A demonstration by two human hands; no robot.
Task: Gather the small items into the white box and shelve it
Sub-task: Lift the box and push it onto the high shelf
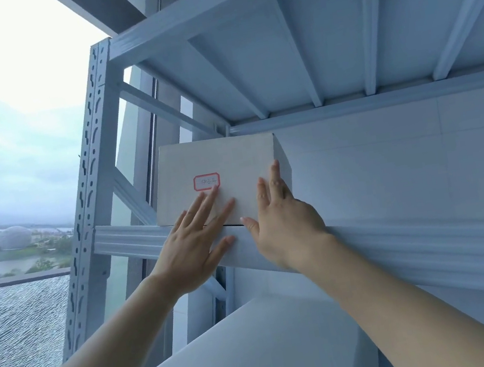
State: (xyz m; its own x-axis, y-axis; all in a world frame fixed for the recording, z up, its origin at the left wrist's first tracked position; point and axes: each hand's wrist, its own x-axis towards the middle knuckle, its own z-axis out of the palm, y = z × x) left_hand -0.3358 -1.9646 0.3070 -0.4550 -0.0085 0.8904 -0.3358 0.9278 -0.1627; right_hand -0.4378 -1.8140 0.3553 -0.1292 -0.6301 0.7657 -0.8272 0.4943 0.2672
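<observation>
The box sits on the shelf above the person's head, at its left end, with the front face turned toward the camera. Both hands are on that face, fingers straight and laid flat, gripping nothing. The left hand spreads over the lower middle, fingertips just under the red-bordered label, thumb down by the box's bottom edge. The right hand lies beside it, near but not touching, covering the lower right corner with two fingers running up along the right edge.

The box lies straight ahead of and above the hands, its depth running into the shelf, so a push along the forearms would carry it home. Neither hand is nearer. A dark line under the bottom edge suggests the front overhangs the beam, though how far cannot be judged from below.

The ribbed underside of the upper shelf hangs close over the box top, leaving little room to tilt. A slotted post and a slanted brace stand to the left, with the window beyond. A pale slab lies below.
</observation>
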